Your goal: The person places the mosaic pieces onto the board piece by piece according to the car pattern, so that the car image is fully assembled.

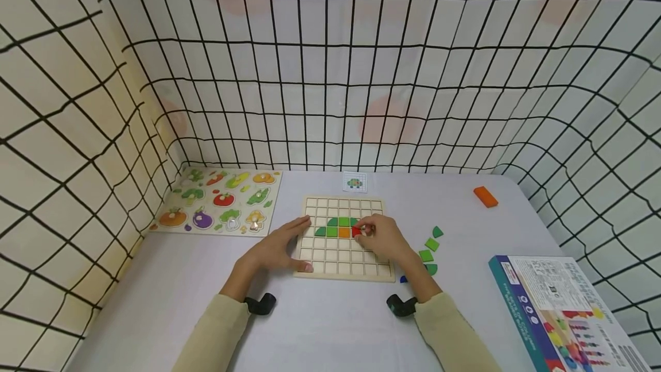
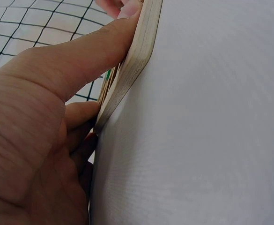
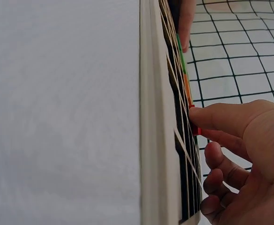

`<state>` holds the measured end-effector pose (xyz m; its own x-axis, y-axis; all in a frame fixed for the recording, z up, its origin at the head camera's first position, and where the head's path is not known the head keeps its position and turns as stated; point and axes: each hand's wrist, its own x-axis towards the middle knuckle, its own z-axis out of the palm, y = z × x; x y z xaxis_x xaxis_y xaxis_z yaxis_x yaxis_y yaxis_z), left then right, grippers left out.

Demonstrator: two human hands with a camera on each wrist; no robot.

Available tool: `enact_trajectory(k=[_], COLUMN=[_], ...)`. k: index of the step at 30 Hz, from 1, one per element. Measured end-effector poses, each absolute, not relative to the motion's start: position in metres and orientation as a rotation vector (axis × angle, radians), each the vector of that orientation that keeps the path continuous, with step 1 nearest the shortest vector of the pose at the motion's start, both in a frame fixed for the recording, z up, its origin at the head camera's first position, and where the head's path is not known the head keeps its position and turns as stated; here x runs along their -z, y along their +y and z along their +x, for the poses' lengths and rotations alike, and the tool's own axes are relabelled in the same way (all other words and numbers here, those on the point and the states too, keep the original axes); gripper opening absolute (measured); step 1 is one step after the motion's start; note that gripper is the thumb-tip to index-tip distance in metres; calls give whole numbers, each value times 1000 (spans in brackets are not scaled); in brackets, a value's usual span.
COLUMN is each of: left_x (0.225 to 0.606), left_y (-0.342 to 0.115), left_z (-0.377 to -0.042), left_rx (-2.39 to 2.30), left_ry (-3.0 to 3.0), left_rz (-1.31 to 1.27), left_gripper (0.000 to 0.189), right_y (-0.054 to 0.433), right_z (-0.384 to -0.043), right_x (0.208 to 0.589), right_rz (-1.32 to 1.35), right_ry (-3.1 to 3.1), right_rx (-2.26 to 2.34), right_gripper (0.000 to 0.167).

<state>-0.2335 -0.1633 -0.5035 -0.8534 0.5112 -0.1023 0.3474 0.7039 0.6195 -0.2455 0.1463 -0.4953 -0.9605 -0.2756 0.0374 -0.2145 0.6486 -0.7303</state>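
Just below the middle of the frame, a pale wooden grid board (image 1: 344,254) lies flat on a white-covered surface (image 1: 330,332). Your right hand (image 1: 384,237) reaches over its right side, thumb and forefinger pinching a small red piece (image 1: 356,232); the remaining fingers curl loosely and grip nothing. The red piece is at the cell directly right of an orange tile (image 1: 344,232), which has a green square (image 1: 333,232) on its other side. Whether the red piece sits fully down, the views do not settle. Your left hand (image 1: 276,245) is spread wide at the board's left side, thumb resting on the lower-left corner and forefinger at the left edge higher up, with no piece held. The step in hand appears to be seating the red piece. To do it well, square its edges to the thin cell walls, lower it level, then let go and press its top with one fingertip; a tilted piece could catch on a wall or nudge the orange tile. Light pressure from your left thumb should steady the board. Mind your right forearm: loose green pieces (image 1: 426,255) lie close beside it, and a blue piece (image 1: 404,279) lies just off the board's lower-right corner.
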Motion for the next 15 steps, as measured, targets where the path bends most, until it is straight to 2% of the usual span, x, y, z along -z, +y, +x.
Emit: enact_trajectory(k=[15], left_x=[502], left_y=[-163], left_z=[-231], left_rx=[-907], left_ry=[2646], left_rz=[687], left_gripper=[113], right_y=[145], right_z=[-243], right_x=[495], right_rz=[-374], right_ry=[2759], right_rx=[1236], right_gripper=[18])
